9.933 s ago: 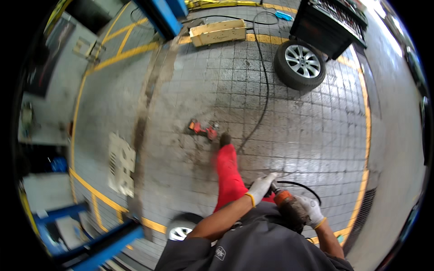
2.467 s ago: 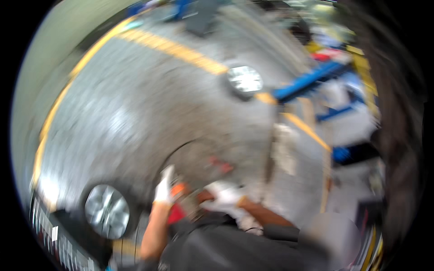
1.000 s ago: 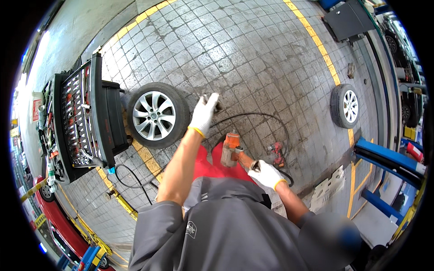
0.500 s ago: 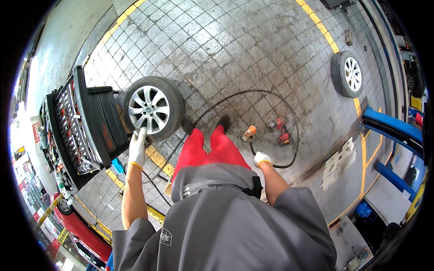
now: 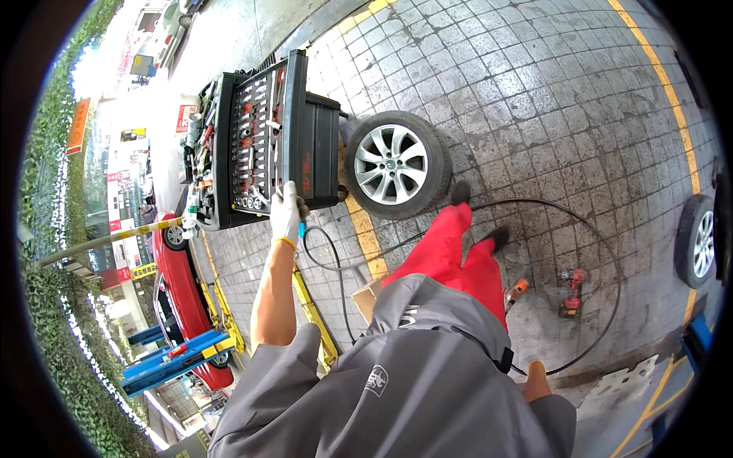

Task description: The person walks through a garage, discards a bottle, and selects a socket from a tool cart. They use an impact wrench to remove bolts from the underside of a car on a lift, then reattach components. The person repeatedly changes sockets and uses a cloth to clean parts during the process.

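Note:
My left hand (image 5: 285, 214), in a whitish glove with a yellow cuff, is at the near corner of a black tool cabinet (image 5: 321, 145). Its fingers curl in, and what they hold is hidden. Beside it, an open drawer (image 5: 292, 114) displays rows of sockets and wrenches. My right forearm (image 5: 537, 385) shows beside my body, but the fingers of that hand are hidden. A black hose (image 5: 603, 238) loops over the floor and passes close to that forearm. Near my legs is an orange-ended tool (image 5: 519, 287), apparently an air wrench.
An alloy wheel with tyre (image 5: 393, 164) lies by the cabinet, and another wheel (image 5: 701, 240) is at the far right. A red cordless impact wrench (image 5: 571, 292) lies on the tiles. A cardboard box (image 5: 368, 298) sits beside me. A red car (image 5: 183, 305) stands by a blue lift arm (image 5: 172, 362).
My view has swung left, so the cabinet, wheel and tools appear further right. My left hand stays at the cabinet's corner. My right hand, visible before beside the hose, has become hidden.

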`<action>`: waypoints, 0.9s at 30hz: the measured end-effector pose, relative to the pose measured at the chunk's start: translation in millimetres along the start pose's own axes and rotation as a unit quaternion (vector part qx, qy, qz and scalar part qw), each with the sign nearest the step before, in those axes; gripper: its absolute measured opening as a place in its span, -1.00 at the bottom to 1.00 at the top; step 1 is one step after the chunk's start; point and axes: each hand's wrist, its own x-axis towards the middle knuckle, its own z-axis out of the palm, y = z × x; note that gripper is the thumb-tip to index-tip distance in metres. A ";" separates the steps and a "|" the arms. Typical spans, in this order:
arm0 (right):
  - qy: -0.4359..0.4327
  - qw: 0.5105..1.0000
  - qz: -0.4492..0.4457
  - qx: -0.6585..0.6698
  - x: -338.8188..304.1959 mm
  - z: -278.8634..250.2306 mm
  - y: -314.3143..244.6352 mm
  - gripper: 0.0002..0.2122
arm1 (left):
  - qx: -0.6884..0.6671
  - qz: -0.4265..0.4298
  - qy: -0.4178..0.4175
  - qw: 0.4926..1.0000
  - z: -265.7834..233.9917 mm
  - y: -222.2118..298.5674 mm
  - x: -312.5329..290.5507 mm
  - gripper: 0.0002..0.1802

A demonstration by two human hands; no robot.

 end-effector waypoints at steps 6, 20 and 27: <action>-0.013 0.997 -0.064 -0.040 -8.3 -105.5 -33.7 -0.60 | 0.322 0.068 0.146 0.933 -43.1 -15.7 73.2 -0.32; 0.161 0.896 -0.139 0.390 -82.0 -475.7 -251.9 -0.75 | 0.325 0.233 0.241 0.884 12.8 17.8 113.9 -0.50; 0.149 0.919 -0.280 0.235 -94.3 -584.0 -451.1 -0.72 | 0.407 0.242 0.261 0.841 31.2 15.8 125.2 -0.38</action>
